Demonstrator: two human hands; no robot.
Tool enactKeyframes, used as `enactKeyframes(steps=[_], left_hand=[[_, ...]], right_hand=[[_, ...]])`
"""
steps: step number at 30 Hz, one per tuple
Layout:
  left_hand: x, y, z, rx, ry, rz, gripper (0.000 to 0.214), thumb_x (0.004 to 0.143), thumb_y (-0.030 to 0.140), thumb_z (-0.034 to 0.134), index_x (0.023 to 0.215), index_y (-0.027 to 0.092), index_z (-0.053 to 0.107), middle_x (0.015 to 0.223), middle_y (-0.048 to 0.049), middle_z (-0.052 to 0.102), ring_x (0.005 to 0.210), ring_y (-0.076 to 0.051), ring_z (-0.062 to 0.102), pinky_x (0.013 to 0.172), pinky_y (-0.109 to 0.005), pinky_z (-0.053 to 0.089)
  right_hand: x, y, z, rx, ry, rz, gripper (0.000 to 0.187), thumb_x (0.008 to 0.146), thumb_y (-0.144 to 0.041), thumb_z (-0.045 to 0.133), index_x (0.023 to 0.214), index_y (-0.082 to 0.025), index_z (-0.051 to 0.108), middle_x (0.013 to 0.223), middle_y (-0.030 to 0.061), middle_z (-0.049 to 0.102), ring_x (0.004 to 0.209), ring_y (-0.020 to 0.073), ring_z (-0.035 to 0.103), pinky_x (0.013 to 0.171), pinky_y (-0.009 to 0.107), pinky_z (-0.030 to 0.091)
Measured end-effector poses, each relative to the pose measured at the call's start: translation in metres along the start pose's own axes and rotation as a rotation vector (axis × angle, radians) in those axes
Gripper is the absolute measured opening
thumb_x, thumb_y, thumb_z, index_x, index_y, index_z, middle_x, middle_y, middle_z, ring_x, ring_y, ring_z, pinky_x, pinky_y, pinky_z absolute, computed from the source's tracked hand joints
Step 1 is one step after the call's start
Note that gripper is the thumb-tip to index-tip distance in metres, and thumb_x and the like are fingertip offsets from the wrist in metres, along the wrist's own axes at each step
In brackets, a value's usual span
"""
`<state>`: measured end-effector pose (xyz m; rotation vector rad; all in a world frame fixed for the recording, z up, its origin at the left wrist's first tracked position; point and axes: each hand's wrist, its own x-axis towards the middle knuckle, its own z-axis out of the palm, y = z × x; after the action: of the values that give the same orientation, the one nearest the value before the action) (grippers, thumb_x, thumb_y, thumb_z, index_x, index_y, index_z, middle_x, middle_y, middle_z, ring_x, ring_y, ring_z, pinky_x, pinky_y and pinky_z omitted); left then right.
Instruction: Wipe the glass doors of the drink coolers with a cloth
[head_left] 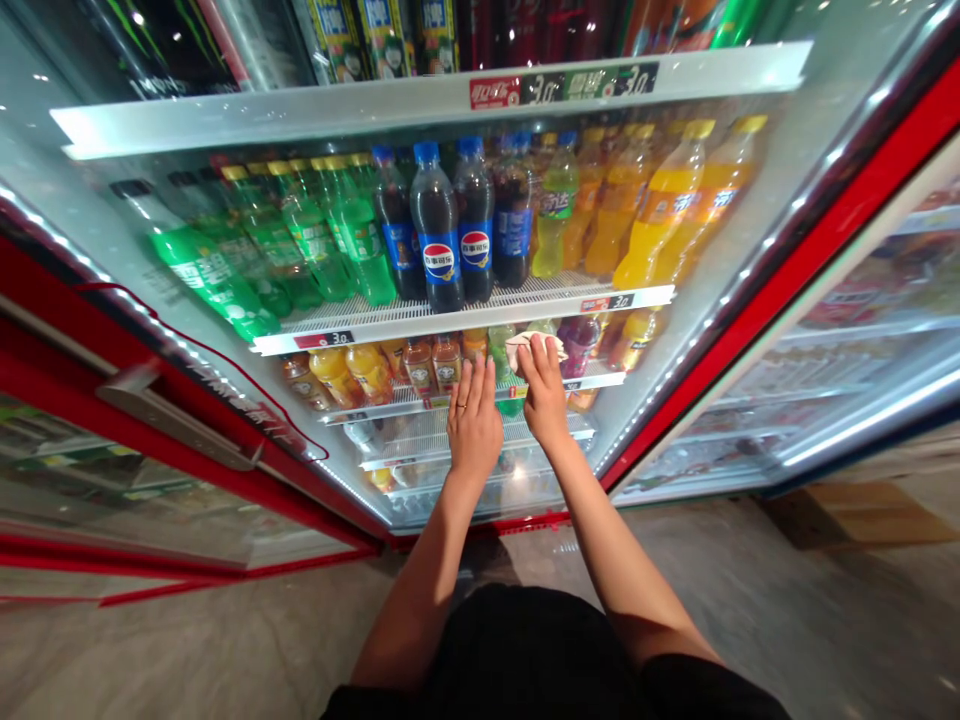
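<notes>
My left hand (pixel 475 418) is raised in front of the drinks fridge, fingers stretched out and flat, with a ring on one finger. It holds nothing and seems to lie against the clear glass door (pixel 517 480). Just to its right, my right hand (pixel 546 395) presses a pale, crumpled cloth (pixel 525 345) under its fingertips, apparently on the same glass. Whether it is fabric or paper, I cannot tell. Behind the hands are a shelf of juice bottles (pixel 369 374) and, higher up, cola bottles (pixel 437 240) with blue caps.
Green soda bottles (pixel 356 230) stand at the left of the upper shelf, orange soda bottles (pixel 667 215) at the right. A metal handle (pixel 180 415) sits on the red frame at left. On the floor at right lies a cardboard box (pixel 859 512). A thin red cord (pixel 225 360) hangs at left.
</notes>
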<state>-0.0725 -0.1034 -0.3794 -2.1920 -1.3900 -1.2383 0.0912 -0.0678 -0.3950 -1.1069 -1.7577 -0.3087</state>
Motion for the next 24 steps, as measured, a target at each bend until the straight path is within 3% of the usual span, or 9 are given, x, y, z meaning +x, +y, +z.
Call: enactKeyframes(steps=[6, 13, 20, 24], left_hand=[[0.002, 0.008, 0.002, -0.01, -0.045, -0.007, 0.084, 0.104, 0.003, 0.036, 0.175, 0.028, -0.003, 0.179, -0.0054, 0.028, 0.165, -0.025, 0.029, 0.137, -0.051, 0.031], [0.005, 0.019, 0.008, -0.016, -0.082, 0.007, 0.086, 0.102, 0.002, 0.036, 0.175, 0.027, -0.002, 0.178, -0.0047, 0.029, 0.165, -0.025, 0.03, 0.137, -0.051, 0.032], [0.008, 0.036, 0.018, -0.023, -0.083, 0.052, 0.086, 0.102, 0.002, 0.035, 0.175, 0.027, -0.003, 0.178, -0.0038, 0.029, 0.166, -0.023, 0.026, 0.137, -0.049, 0.031], [0.01, 0.044, 0.019, -0.008, -0.11, 0.051, 0.086, 0.102, 0.002, 0.035, 0.175, 0.027, -0.005, 0.179, -0.0035, 0.028, 0.166, -0.024, 0.026, 0.137, -0.049, 0.032]], right_hand=[[-0.014, 0.02, -0.017, 0.005, -0.179, -0.049, 0.099, 0.092, 0.009, 0.033, 0.172, -0.047, 0.017, 0.178, -0.0104, 0.032, 0.169, 0.0217, 0.017, 0.138, 0.059, 0.031], [-0.008, 0.027, -0.021, -0.055, 0.009, 0.081, 0.107, 0.089, 0.008, 0.033, 0.172, -0.05, 0.0, 0.183, -0.0133, 0.006, 0.17, 0.0265, 0.001, 0.136, 0.07, 0.024], [-0.023, 0.036, -0.027, 0.017, -0.154, -0.071, 0.11, 0.085, 0.012, 0.031, 0.173, -0.049, 0.008, 0.182, -0.0113, 0.022, 0.17, 0.0215, 0.011, 0.137, 0.061, 0.032], [-0.031, 0.052, -0.034, 0.042, -0.059, 0.011, 0.105, 0.087, 0.01, 0.032, 0.173, -0.048, 0.012, 0.182, -0.0114, 0.018, 0.17, 0.0227, 0.009, 0.137, 0.063, 0.026]])
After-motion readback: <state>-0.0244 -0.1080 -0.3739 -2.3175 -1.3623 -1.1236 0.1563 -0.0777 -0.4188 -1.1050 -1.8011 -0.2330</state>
